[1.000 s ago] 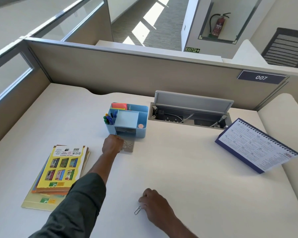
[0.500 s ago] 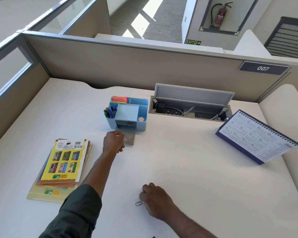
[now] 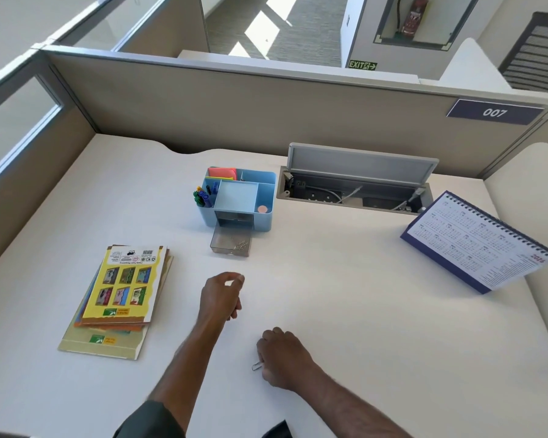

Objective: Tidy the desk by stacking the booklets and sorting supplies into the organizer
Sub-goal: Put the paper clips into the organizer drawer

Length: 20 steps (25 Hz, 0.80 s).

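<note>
Beige cubicle partitions wall in a pale tabletop (image 3: pixel 345 311), with an open cable tray (image 3: pixel 355 191) set into its far edge and a desk calendar (image 3: pixel 484 245) standing to the right. Stacked booklets (image 3: pixel 121 292) lie at the left, squared off fairly well. Centre back sits the blue organizer (image 3: pixel 241 197), markers (image 3: pixel 203 196) and sticky notes (image 3: pixel 223 172) in its compartments, and its small clear drawer (image 3: pixel 231 245) pulled out in front, with paper clips inside.

Hovering between drawer and body, the left hand (image 3: pixel 220 297) has its fingers loosely curled, thumb and forefinger near each other; whether anything is pinched there is too small to tell. Low on the tabletop, the right hand (image 3: pixel 280 357) curls its fingers over a paper clip (image 3: pixel 257 365), which pokes out at the knuckles.

That clip probably goes in the drawer next. It is thin and flat against a smooth surface, so it could slide away or slip from the fingertips while being lifted. The drawer looks light and hangs well out; a careless drop or a nudge could shove it askew or tip its contents out.
</note>
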### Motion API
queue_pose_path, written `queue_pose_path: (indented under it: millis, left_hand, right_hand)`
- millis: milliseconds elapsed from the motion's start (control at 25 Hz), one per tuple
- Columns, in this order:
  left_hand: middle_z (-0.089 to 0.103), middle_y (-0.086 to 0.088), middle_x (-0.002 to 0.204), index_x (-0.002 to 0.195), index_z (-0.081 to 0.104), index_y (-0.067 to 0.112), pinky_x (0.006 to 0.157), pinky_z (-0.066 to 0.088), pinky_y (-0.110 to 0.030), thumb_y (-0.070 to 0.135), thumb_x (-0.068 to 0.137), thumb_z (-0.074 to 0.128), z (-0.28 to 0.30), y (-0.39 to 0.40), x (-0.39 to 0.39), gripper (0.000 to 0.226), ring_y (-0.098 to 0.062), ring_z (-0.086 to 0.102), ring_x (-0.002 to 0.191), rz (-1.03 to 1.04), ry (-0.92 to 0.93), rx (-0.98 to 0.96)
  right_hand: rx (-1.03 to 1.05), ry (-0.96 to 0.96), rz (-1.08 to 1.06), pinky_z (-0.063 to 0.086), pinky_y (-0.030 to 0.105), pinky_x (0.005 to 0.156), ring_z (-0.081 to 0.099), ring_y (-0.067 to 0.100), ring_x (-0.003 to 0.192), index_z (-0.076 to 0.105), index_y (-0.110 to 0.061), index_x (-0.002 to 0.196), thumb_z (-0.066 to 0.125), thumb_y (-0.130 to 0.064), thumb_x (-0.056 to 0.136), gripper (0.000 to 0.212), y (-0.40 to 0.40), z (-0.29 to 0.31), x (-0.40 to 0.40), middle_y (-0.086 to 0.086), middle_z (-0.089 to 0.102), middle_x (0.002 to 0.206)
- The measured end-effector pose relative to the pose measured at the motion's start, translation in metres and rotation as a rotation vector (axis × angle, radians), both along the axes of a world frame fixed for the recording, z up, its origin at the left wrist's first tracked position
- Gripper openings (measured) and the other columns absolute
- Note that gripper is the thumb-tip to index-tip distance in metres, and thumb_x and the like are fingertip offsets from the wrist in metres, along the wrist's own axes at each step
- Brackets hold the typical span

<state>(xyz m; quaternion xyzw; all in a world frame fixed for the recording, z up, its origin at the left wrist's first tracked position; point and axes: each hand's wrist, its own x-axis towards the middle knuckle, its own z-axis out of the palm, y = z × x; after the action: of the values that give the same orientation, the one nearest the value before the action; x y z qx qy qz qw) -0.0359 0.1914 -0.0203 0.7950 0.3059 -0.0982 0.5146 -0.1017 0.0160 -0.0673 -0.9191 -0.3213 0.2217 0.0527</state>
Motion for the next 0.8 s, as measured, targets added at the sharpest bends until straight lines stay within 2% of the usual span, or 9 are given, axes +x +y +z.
queue_pose_path:
  millis: [120,200,280,360,480,600,800]
  left_hand:
    - [0.066,-0.007,0.054,0.103,0.070,0.021,0.042,0.040,-0.022,0.030,0.100,0.059,-0.006,-0.005,-0.017,0.014,-0.018,0.051,0.039,-0.041,0.030,-0.014]
    - [0.067,-0.006,0.060,0.099,0.071,0.021,0.041,0.039,-0.022,0.030,0.099,0.061,-0.009,-0.004,-0.026,0.014,-0.016,0.050,0.041,-0.085,0.038,-0.026]
    - [0.071,-0.005,0.070,0.095,0.072,0.022,0.043,0.042,-0.024,0.030,0.098,0.063,-0.011,0.000,-0.032,0.013,-0.016,0.053,0.045,-0.145,0.032,-0.054]
    - [0.074,-0.003,0.082,0.092,0.073,0.021,0.049,0.047,-0.026,0.030,0.098,0.064,-0.012,0.003,-0.037,0.014,-0.016,0.061,0.054,-0.230,0.016,-0.090]
    - [0.077,0.002,0.094,0.099,0.074,0.020,0.061,0.053,-0.027,0.027,0.099,0.064,-0.006,0.004,-0.038,0.012,-0.017,0.071,0.072,-0.354,-0.027,-0.160]
    - [0.078,0.000,0.093,0.102,0.075,0.016,0.066,0.054,-0.028,0.018,0.096,0.070,0.004,0.007,-0.031,0.009,-0.021,0.074,0.079,-0.365,-0.095,-0.231]
    - [0.078,-0.006,0.087,0.103,0.073,0.014,0.064,0.054,-0.028,0.014,0.092,0.074,0.019,0.015,-0.011,0.011,-0.022,0.073,0.074,-0.308,-0.205,-0.252]
  right_hand:
    - [0.036,0.003,0.008,0.033,0.027,0.060,0.060,0.027,0.078,0.061,-0.012,0.076,0.062,-0.013,0.067,0.008,0.000,0.004,0.002,0.006,0.063,0.081]
    - [0.134,0.079,-0.058,0.032,0.027,0.056,0.059,0.028,0.080,0.059,-0.011,0.079,0.055,-0.012,0.075,0.006,-0.004,0.009,0.003,0.008,0.062,0.085]
    - [0.258,0.210,-0.238,0.031,0.022,0.050,0.059,0.023,0.076,0.055,-0.017,0.074,0.052,-0.017,0.076,0.004,-0.008,0.018,0.008,0.000,0.060,0.080]
    - [0.375,0.275,-0.440,0.037,0.018,0.049,0.062,0.016,0.068,0.057,-0.018,0.072,0.054,-0.022,0.073,0.005,-0.010,0.030,0.021,-0.006,0.063,0.075]
    - [0.564,0.371,-0.639,0.045,0.021,0.047,0.061,0.009,0.054,0.062,-0.018,0.076,0.061,-0.025,0.072,0.008,-0.008,0.047,0.046,-0.003,0.068,0.070]
    - [0.667,0.410,-0.680,0.043,0.020,0.046,0.053,0.004,0.050,0.063,-0.018,0.076,0.066,-0.023,0.073,0.006,-0.002,0.064,0.068,-0.005,0.064,0.065]
    - [0.716,0.464,-0.649,0.045,0.023,0.050,0.051,0.004,0.051,0.063,-0.021,0.070,0.067,-0.023,0.069,0.005,0.011,0.075,0.095,-0.009,0.061,0.060]
